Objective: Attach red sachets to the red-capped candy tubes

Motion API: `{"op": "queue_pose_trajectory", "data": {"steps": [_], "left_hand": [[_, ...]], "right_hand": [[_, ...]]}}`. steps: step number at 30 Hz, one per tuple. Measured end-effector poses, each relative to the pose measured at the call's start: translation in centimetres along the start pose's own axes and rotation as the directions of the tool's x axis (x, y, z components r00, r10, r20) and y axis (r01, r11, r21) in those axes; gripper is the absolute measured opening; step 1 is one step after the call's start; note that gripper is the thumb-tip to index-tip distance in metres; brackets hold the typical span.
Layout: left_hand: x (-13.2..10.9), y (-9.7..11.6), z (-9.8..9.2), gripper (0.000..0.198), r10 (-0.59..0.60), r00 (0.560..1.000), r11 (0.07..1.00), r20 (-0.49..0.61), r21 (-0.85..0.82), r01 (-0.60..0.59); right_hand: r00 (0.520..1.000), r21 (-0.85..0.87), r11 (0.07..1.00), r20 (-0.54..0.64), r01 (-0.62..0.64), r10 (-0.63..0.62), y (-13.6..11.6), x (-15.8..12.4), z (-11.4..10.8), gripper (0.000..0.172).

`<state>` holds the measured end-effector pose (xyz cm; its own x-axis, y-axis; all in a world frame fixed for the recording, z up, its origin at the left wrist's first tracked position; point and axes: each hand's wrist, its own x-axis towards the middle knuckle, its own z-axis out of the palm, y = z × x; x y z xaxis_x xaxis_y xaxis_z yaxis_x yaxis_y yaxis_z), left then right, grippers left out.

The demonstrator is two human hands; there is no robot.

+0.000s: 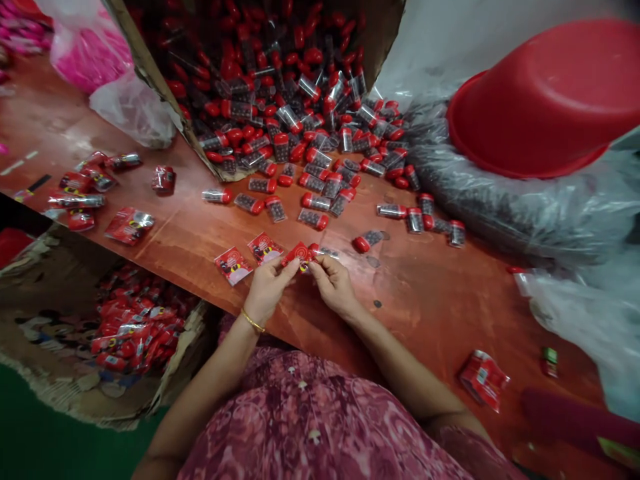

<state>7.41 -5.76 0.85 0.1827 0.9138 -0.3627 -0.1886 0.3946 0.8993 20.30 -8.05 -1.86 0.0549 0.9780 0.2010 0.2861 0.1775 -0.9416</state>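
Observation:
My left hand (269,288) pinches a small red printed packet (297,253) between thumb and fingers. At the packet's right side, my right hand (336,285) closes its fingertips on the same packet. Just beyond those fingertips a red-capped clear tube (327,252) shows in part; whether it touches the hand I cannot tell. Two flat red printed packets lie left of my hands, one a printed packet (233,265) nearer me and the other a printed packet (265,248) farther back. A single red-capped tube (367,241) with dark beads lies to the right.
A tipped cardboard box (165,100) spills many red-capped tubes (280,147) onto the table (425,300). Filled packets (130,225) lie at left, above a lower carton (193,337) of packets. A red tub (540,100) rests on a plastic bag (480,207) at right.

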Motion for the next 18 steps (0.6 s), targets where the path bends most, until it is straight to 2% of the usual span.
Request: {"op": "queue_pose_trajectory", "data": {"steps": [3,5,8,10,12,14,16,18], "left_hand": [[0.0,-0.3,-0.1,0.042,-0.070,0.998,0.998,0.004,-0.006,0.070],[0.1,-0.4,-0.1,0.041,-0.069,0.996,0.997,-0.053,-0.045,0.066],[0.6,-0.2,-0.1,0.041,-0.164,0.976,0.976,-0.147,-0.170,0.138],[0.9,0.2,-0.1,0.039,-0.252,0.954,0.944,-0.162,-0.256,0.206],[1.0,0.6,-0.1,0.034,-0.311,0.939,0.913,-0.148,-0.323,0.251],[1.1,0.9,-0.1,0.028,-0.346,0.929,0.888,-0.135,-0.368,0.277],[1.2,1.1,0.0,0.022,-0.363,0.922,0.873,-0.133,-0.395,0.286],[1.3,1.1,0.1,0.019,-0.370,0.921,0.866,-0.124,-0.405,0.293]], "right_hand": [[0.999,-0.069,0.998,0.046,-0.010,0.013,0.2,-0.9,-1.5,0.028],[0.999,-0.233,0.972,0.046,0.033,-0.023,0.5,-0.9,-2.7,0.032],[0.995,-0.579,0.811,0.011,0.087,-0.099,1.1,0.0,-4.3,0.039],[0.995,-0.712,0.695,0.046,0.097,-0.093,1.7,0.7,-4.8,0.050],[0.991,-0.766,0.630,0.121,0.129,-0.056,2.1,1.2,-4.8,0.055],[0.986,-0.792,0.590,0.166,0.154,-0.034,2.3,1.4,-4.4,0.051],[0.989,-0.807,0.575,0.145,0.134,-0.027,2.3,1.2,-4.1,0.042],[0.994,-0.797,0.596,0.106,0.093,-0.013,2.3,0.9,-4.2,0.034]]}}
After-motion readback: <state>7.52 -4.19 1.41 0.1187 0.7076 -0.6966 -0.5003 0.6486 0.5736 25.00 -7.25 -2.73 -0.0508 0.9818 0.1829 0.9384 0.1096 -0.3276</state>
